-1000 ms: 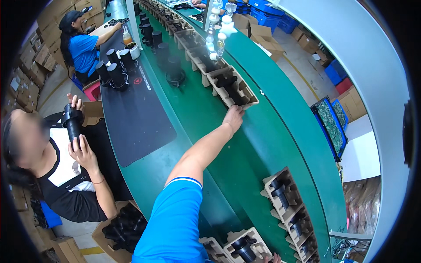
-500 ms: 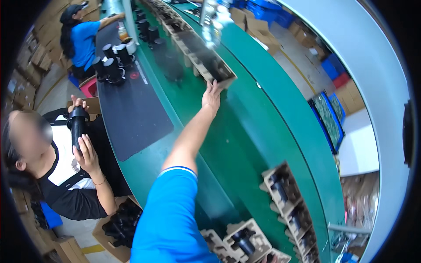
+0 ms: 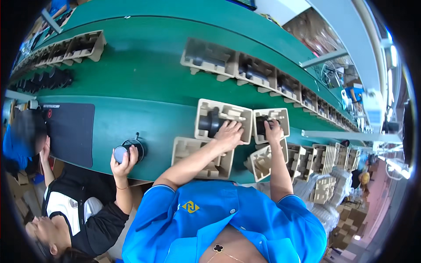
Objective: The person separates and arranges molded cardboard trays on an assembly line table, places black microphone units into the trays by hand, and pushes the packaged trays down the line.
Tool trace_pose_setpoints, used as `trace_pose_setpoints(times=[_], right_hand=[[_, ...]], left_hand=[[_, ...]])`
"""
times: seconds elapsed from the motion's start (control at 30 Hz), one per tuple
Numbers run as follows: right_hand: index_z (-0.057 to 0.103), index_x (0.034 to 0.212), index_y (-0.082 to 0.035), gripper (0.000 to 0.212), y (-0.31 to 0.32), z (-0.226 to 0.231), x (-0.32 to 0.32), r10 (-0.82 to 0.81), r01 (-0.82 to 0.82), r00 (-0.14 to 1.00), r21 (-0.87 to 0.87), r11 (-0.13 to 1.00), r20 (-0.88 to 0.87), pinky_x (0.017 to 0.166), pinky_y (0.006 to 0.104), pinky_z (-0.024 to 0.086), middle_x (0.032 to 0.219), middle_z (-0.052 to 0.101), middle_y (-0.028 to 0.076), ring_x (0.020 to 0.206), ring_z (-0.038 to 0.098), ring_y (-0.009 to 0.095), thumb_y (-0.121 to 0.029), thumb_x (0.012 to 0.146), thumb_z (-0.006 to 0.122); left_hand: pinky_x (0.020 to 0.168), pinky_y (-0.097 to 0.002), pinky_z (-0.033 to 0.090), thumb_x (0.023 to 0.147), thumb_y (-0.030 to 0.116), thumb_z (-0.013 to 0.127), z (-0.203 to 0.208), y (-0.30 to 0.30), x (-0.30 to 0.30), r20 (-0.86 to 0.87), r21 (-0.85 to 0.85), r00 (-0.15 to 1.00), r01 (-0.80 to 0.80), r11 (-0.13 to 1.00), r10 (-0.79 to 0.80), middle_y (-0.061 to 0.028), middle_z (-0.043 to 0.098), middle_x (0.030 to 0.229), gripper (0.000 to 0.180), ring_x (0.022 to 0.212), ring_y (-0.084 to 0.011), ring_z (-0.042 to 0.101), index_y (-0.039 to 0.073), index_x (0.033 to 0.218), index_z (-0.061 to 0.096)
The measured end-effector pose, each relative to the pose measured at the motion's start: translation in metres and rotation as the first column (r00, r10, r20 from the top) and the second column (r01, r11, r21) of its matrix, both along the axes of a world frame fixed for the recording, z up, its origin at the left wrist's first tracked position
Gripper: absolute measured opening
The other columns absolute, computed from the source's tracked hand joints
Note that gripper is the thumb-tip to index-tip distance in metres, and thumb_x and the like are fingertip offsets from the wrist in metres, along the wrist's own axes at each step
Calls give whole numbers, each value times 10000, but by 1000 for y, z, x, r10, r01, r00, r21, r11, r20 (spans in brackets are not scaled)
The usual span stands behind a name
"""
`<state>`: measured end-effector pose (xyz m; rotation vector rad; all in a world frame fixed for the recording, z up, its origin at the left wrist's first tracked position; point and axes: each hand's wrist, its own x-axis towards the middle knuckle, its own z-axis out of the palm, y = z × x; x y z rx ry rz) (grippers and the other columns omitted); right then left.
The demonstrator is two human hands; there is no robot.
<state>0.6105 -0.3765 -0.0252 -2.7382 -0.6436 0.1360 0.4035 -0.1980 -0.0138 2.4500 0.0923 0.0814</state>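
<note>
A beige moulded pulp tray [image 3: 238, 113] lies in front of me, with a black cylindrical part with a raised ring [image 3: 213, 122] in its left side. Over that tray's near right part rests my left hand [image 3: 229, 133], fingers extended and apart, holding nothing visible. In a smaller pulp tray [image 3: 284, 117] beside it, my right hand [image 3: 274, 130] has its fingers curled around another black part [image 3: 260, 126], half hidden by the hand. An open tray [image 3: 179, 151] sits under my left forearm, and a tilted tray [image 3: 261, 164] stands by my right forearm.
Beyond my hands runs a row of filled pulp trays [image 3: 210, 55]. Stacked trays [image 3: 323, 158] stand at right. On the left, a co-worker's hand [image 3: 125, 161] holds a black cylinder [image 3: 133, 148] near a dark mat [image 3: 72, 131]. A metal bar [image 3: 351, 136] crosses at right.
The view has swung right. My left hand has come back from the far tray row to the near trays. My right hand is now plainly visible. The co-worker's cylinder is lower, at the table.
</note>
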Motion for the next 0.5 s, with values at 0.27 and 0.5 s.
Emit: trace_pose_setpoints(times=[0.27, 0.5], right_hand=[[480, 1308, 9, 533, -4, 17, -7, 47, 9, 980, 274, 962, -196, 717, 330, 499, 812, 679, 124, 740, 639, 190, -203, 862, 678], [492, 1304, 6, 497, 23, -2, -36, 100, 155, 886, 492, 857, -452, 603, 220, 456, 735, 626, 22, 635, 551, 86, -16, 839, 667]], left_hand=[[927, -505, 362, 766, 243, 689, -6, -13, -5, 90, 210, 993, 54, 976, -74, -53, 574, 1078, 224, 1164, -260, 443, 65, 901, 677], [856, -434, 329, 810, 298, 631, 21, -2, 1, -26, 256, 985, -160, 953, 173, -109, 624, 941, 287, 1062, -266, 486, 36, 924, 652]])
